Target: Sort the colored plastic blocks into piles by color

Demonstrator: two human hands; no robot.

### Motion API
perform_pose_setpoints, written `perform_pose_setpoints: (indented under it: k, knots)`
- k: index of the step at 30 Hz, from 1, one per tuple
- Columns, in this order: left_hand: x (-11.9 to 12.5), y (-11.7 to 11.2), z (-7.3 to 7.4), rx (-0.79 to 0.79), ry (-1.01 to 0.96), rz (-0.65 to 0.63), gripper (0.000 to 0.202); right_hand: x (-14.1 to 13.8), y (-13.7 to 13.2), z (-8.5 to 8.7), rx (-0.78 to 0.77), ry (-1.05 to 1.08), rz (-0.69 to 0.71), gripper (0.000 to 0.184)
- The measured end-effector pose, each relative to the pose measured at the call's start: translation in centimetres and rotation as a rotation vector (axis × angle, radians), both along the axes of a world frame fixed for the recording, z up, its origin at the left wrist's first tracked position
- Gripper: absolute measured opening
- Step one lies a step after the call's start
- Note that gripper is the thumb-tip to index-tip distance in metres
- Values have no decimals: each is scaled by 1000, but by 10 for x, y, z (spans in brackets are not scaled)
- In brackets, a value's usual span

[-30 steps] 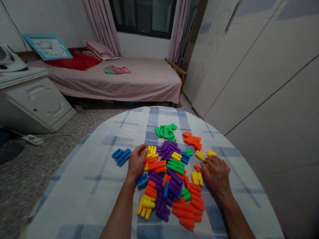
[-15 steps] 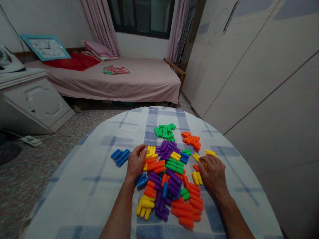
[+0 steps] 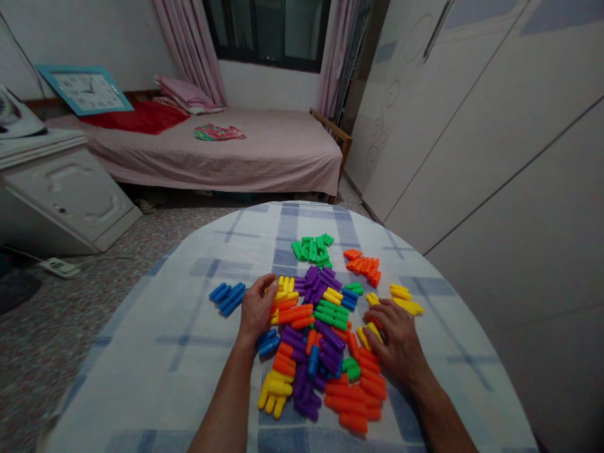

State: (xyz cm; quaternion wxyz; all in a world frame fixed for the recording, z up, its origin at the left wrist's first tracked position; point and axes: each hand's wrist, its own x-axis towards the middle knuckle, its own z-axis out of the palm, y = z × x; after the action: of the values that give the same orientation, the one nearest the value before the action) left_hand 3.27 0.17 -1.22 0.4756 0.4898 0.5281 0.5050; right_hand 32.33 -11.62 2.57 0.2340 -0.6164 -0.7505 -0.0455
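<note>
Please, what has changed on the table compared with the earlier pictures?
The right hand moved nearer the person, leaving one yellow piece uncovered beyond it; it is now at the nearer yellow piece, which shifted slightly left. The left hand stayed beside the mixed pile.

Right hand point(image 3: 394, 332) spreads over the yellow pieces point(image 3: 363, 338), and it covers part of them; whether those fingers pinch anything, no telling from here! Across to the left hand point(image 3: 256, 309), its inner side out of sight, its grip on the orange pieces point(image 3: 296, 313) unreadable. Down in the heap, purple pieces point(image 3: 329, 335) bury whatever lies lowest. Both forearms point(image 3: 224, 399) run off the bottom edge, the surface point(image 3: 189, 409) too. Far left, the white appliance point(image 3: 19, 119) is sliced by the frame, and the clock's point(image 3: 87, 90) numerals blur.
</note>
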Motion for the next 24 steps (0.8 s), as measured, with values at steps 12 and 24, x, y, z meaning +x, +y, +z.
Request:
perform_pose_setpoints:
  k: [12,24]
  knots:
    - [0,-1,5,-13,-3,11,45,1,2,-9,26,11,-49,17]
    - [0,-1,4,-3,41,2,45,9,31,14,232,304,-218,22]
